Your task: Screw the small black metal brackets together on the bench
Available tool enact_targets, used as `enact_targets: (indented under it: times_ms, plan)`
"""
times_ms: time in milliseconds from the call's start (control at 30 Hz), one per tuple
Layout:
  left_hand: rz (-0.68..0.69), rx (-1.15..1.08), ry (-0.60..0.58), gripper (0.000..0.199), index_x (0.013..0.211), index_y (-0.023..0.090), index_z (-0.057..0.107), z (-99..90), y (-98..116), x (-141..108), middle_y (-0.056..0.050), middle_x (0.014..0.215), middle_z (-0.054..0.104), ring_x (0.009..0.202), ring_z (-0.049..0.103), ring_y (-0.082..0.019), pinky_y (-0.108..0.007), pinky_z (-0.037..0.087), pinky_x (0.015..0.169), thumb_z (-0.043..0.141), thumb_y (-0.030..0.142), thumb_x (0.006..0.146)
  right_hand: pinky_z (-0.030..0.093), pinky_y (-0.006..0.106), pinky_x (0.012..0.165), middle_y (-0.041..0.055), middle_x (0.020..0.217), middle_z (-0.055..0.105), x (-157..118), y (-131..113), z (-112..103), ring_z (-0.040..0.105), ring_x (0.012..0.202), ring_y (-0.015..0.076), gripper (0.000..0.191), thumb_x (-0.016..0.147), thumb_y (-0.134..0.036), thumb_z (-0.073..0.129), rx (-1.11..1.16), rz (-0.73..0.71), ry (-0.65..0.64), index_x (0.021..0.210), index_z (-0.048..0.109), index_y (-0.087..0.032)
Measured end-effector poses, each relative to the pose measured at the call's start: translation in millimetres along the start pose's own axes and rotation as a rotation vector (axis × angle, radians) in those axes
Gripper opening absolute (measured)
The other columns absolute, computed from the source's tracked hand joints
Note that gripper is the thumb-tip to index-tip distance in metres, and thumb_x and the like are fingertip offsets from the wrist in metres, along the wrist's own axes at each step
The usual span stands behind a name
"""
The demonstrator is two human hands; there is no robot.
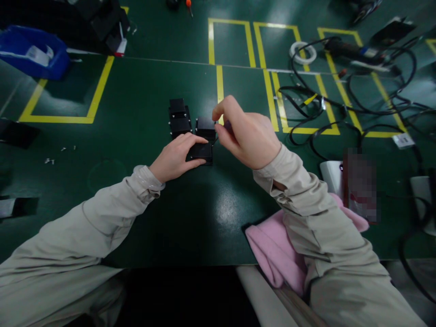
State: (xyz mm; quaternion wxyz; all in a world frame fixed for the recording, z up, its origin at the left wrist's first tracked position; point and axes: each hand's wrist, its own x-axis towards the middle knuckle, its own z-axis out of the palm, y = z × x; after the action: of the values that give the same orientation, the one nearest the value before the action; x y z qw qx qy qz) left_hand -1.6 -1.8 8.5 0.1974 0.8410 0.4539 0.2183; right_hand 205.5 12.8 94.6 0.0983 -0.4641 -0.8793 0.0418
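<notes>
My left hand (175, 156) grips a small black block-shaped part (200, 151) on the green table, thumb along its near side and fingers over its far side. Just above and right of it, my right hand (248, 129) is closed in a pinch, thumb and index finger curled together. Whatever sits between those fingertips is too small to make out. Close to the fingertips lies another black block (205, 123). Left of that stands a black assembly (179, 119) of stepped blocks with small shiny screws along its sides.
Loose screws (49, 161) lie at the left, with a blue bin (34, 52) farther back. Coiled black cables (306, 136), a white tape roll (303, 53) and a dark cylindrical tool (350, 50) occupy the right. A pink cloth (275, 247) hangs over the front edge under my right forearm.
</notes>
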Motion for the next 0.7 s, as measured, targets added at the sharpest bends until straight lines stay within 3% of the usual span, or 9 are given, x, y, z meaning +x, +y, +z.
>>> enact_targets:
  times_ms: [133,367,533,700]
  plan:
    - [0.012,0.003,0.009,0.041,0.124,0.017,0.058,0.5,-0.6,-0.4,-0.009,0.120,0.064,0.115,0.060,-0.028,-0.042,0.047,0.101,0.069,0.033,0.088,0.046,0.029,0.071,0.0061,0.087,0.070,0.5,0.1,0.1,0.069,0.080,0.0194,0.046,0.101,-0.044,0.027,-0.006,0.006,-0.005,0.122,0.057,-0.017]
    - [0.048,0.004,0.029,0.040,0.124,0.016,0.059,1.7,-2.4,-1.1,-0.009,0.118,0.065,0.113,0.061,-0.026,-0.040,0.048,0.099,0.069,0.032,0.089,0.047,0.029,0.074,0.0048,0.089,0.070,0.0,-0.5,0.3,0.070,0.081,0.0182,0.042,0.101,-0.036,0.028,-0.001,-0.005,0.000,0.127,0.054,-0.017]
    - [0.054,0.006,0.031,0.040,0.124,0.015,0.058,1.5,-3.4,-0.8,-0.009,0.118,0.065,0.113,0.061,-0.026,-0.039,0.048,0.098,0.069,0.032,0.089,0.047,0.028,0.071,0.0045,0.086,0.069,0.3,0.5,1.6,0.070,0.079,0.0188,0.048,0.102,-0.046,0.025,-0.008,-0.014,0.011,0.120,0.058,-0.017]
    - [0.047,0.008,0.026,0.040,0.124,0.015,0.058,1.2,-1.5,-0.4,-0.009,0.119,0.065,0.113,0.061,-0.026,-0.039,0.048,0.099,0.069,0.031,0.089,0.046,0.026,0.071,0.0040,0.088,0.070,-0.3,0.6,2.1,0.069,0.078,0.0164,0.042,0.102,-0.036,0.026,-0.022,-0.013,0.027,0.126,0.054,-0.018]
